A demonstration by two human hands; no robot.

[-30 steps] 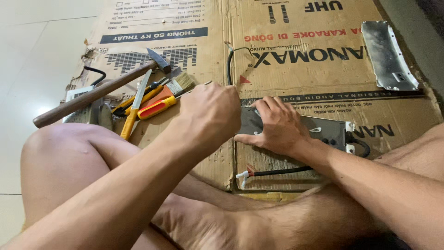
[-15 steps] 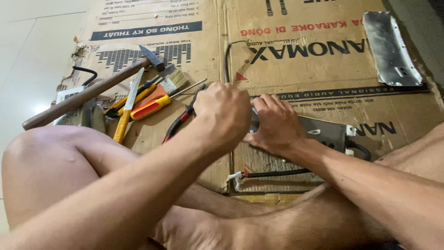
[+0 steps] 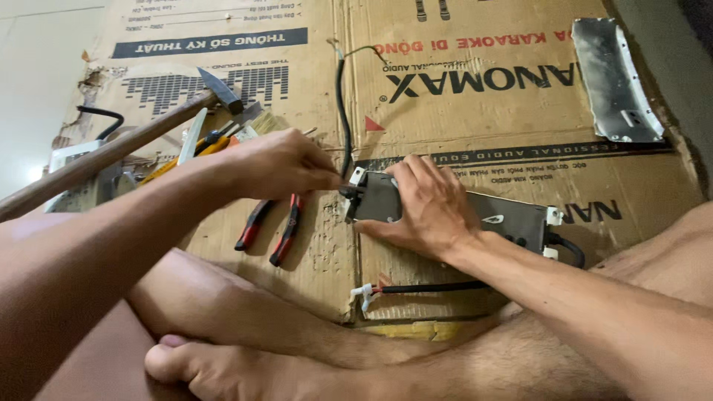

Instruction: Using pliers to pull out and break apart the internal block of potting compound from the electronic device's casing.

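A long grey metal box [image 3: 505, 215] with white end tabs lies on flattened cardboard [image 3: 475, 111] in front of me. My right hand [image 3: 427, 204] lies flat on its left half, pressing it down. My left hand [image 3: 278, 163] pinches the lower end of a black cable [image 3: 343, 111] right at the box's left end. The cable runs away from me up the cardboard. Red-handled pliers [image 3: 271, 226] lie just below my left hand.
A wooden-handled hammer [image 3: 119, 148], yellow-handled tools [image 3: 178, 160] and a brush lie at the left. A bent metal cover plate [image 3: 613, 82] sits at the far right. A second black cable [image 3: 423, 288] with bare ends lies near my legs, which are crossed below.
My left hand has moved left off the box to its left end and now pinches the black cable. The red-handled pliers are now uncovered. My right hand stays on the box.
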